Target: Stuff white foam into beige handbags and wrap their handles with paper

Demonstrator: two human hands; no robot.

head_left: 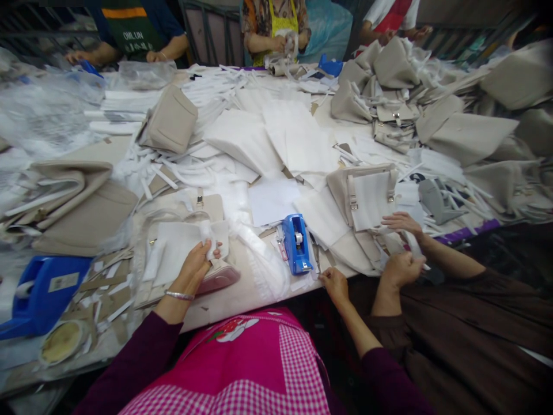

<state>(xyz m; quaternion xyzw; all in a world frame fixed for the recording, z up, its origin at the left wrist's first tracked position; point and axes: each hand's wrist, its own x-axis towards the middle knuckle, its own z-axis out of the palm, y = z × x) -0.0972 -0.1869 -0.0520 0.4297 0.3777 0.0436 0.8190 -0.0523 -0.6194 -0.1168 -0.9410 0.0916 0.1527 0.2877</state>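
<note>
My left hand (197,262) grips white wrapping (207,231) on the bag (212,206), likely light, soft, best held there. My right hand (334,285) looks pinched closed, contents unclear.

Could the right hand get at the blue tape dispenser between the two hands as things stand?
Likely yes: the right hand is close beside the tape dispenser, whose near end looks uncovered. The slim dark tool alongside seems too low to block it.

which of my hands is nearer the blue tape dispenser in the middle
Right. The right hand is just off the near end of the blue tape dispenser, to its right; the left hand is farther away, left of it, over the beige bag.
</note>
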